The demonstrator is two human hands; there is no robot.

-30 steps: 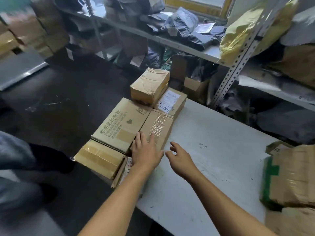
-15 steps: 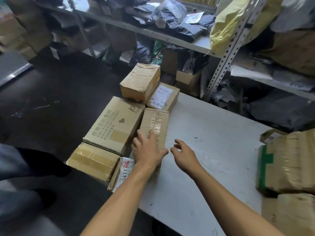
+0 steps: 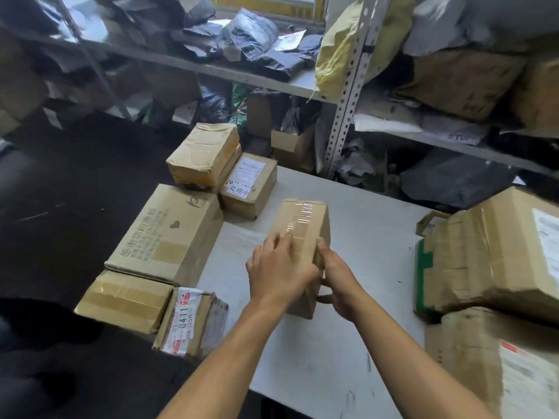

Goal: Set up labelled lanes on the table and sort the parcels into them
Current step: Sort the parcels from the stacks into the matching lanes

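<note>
Both hands, left hand (image 3: 279, 269) and right hand (image 3: 338, 279), gripping taped parcel (image 3: 302, 234), long axis pointing away.

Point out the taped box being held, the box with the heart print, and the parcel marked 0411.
taped box (image 3: 304, 219), head view, shiny top face.
heart-print box (image 3: 169, 234), head view, printed top.
0411 parcel (image 3: 183, 320), head view, white label.

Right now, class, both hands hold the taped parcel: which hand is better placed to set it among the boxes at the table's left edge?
Left. The left hand lies over the taped parcel on the side facing the printed box; the right hand grips the far side and would have to cross over.
</note>
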